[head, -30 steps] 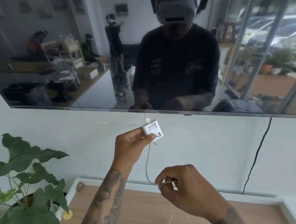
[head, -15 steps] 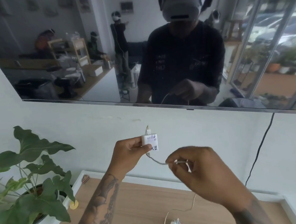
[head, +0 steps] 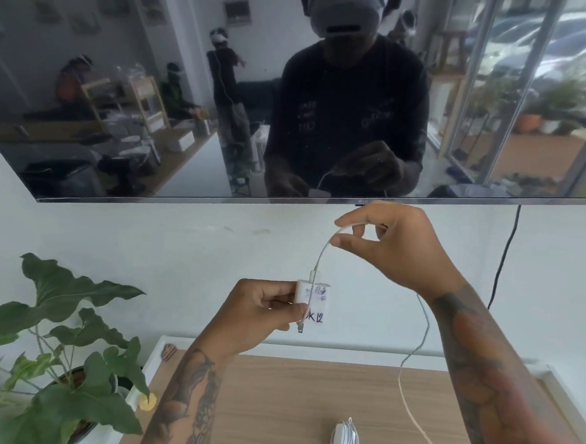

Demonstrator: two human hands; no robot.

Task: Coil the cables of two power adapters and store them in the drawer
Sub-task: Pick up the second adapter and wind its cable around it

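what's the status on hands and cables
Left hand shut on adapter. Right hand pinching its cable, lifted. Second adapter coiled on table. Nothing blocking.

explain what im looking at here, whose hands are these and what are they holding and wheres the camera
There is no machine here. The camera sits on a person's head and looks forward and down, so the two bare hands are the wearer's own. The dark TV screen on the wall mirrors that person.

The left hand grips a small white power adapter with writing on its side. The right hand pinches that adapter's thin white cable above it; the rest of the cable hangs loose down toward the wooden tabletop.

On the tabletop lies a second adapter, its cable already bundled. A potted plant stands at the left.
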